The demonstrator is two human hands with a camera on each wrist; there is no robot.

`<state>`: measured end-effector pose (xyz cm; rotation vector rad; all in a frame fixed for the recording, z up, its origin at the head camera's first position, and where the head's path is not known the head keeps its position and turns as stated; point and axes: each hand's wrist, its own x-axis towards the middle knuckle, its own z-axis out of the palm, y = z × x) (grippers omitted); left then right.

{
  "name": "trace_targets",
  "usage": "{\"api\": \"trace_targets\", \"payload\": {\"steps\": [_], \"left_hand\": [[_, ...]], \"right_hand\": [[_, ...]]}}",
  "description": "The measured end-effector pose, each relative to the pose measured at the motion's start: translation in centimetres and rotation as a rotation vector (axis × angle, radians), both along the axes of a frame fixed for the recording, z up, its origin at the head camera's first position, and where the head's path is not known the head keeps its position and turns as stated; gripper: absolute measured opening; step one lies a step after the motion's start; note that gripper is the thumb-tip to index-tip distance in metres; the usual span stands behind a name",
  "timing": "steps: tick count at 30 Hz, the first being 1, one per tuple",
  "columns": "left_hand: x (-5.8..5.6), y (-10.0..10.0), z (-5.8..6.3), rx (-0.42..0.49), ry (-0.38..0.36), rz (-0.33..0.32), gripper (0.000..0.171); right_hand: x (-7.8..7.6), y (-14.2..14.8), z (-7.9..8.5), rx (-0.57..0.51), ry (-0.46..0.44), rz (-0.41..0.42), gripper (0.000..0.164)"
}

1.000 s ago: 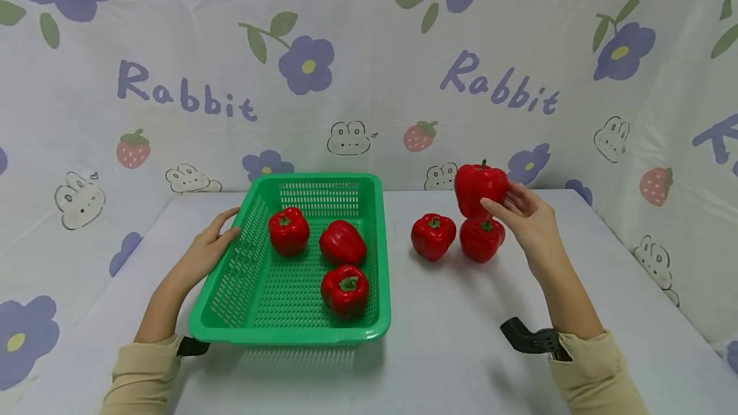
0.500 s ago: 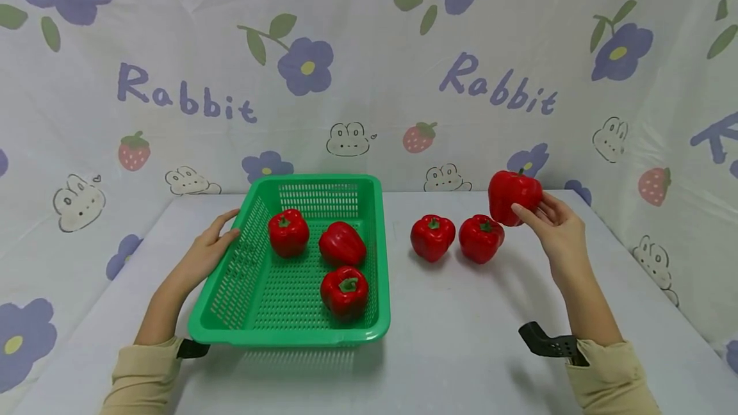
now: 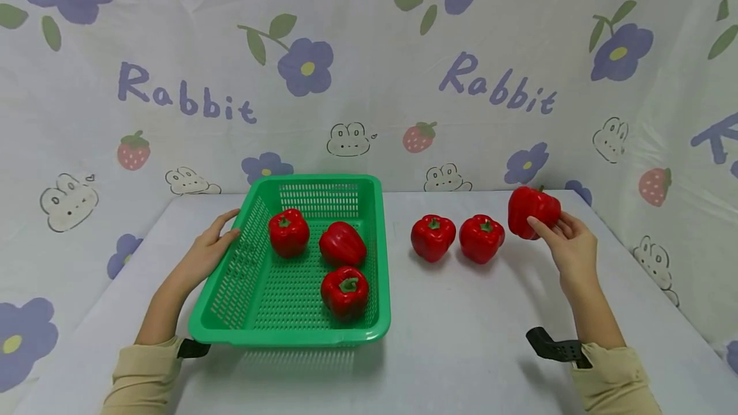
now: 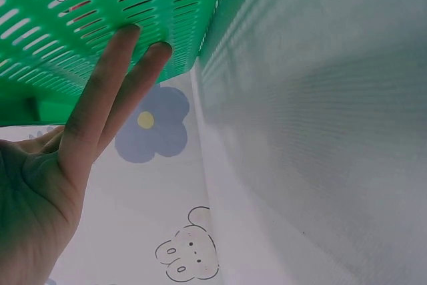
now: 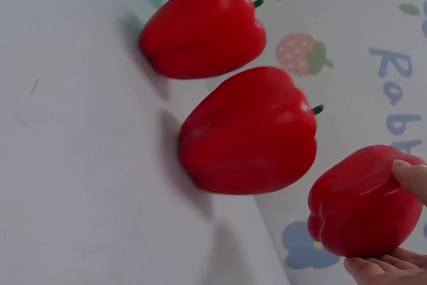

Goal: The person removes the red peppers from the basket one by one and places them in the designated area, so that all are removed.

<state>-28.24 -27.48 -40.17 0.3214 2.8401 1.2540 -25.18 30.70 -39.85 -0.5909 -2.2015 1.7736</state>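
Note:
In the head view, my left hand (image 3: 206, 253) holds the left rim of a green plastic basket (image 3: 385, 274). Two of its fingers lie against the slotted outer wall (image 4: 187, 11) in the left wrist view. Inside are three red bell peppers: one at the back left (image 3: 289, 233), one on its side (image 3: 343, 244) and one in front (image 3: 344, 293). My right hand (image 3: 571, 248) grips another red bell pepper (image 3: 533, 212), raised above the table and tilted, with the thumb on its near side. Left of that hand, two bell peppers (image 3: 433, 237) (image 3: 482, 239) stand upright on the table.
The white table (image 3: 455, 338) extends to the right and in front of the basket. A patterned cloth backdrop (image 3: 369, 50) rises directly behind and along both sides.
My right hand has moved right and lower with its bell pepper, away from the two standing ones, and the pepper has tilted. The left hand and basket stay in place.

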Motion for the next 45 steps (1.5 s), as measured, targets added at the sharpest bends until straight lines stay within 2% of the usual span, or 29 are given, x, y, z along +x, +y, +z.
{"api": "trace_targets", "payload": {"steps": [12, 20, 29, 37, 45], "left_hand": [[0.1, 0.1, 0.1, 0.003, 0.000, -0.001, 0.061], [0.1, 0.0, 0.1, 0.008, -0.006, -0.003, 0.061], [0.1, 0.1, 0.2, 0.008, -0.004, 0.001, 0.060], [0.0, 0.0, 0.1, 0.019, -0.013, -0.002, 0.060], [0.0, -0.1, 0.1, 0.013, -0.013, -0.001, 0.060]], "right_hand": [[-1.0, 1.1, -2.9, 0.004, -0.032, -0.044, 0.086], [-1.4, 1.5, -4.3, 0.000, -0.055, -0.050, 0.090], [-1.6, 1.7, -4.9, -0.016, -0.035, -0.033, 0.095], [-1.9, 1.9, -5.6, -0.044, -0.024, 0.008, 0.089], [-1.4, 2.0, -5.9, -0.025, -0.016, 0.062, 0.091]]}}
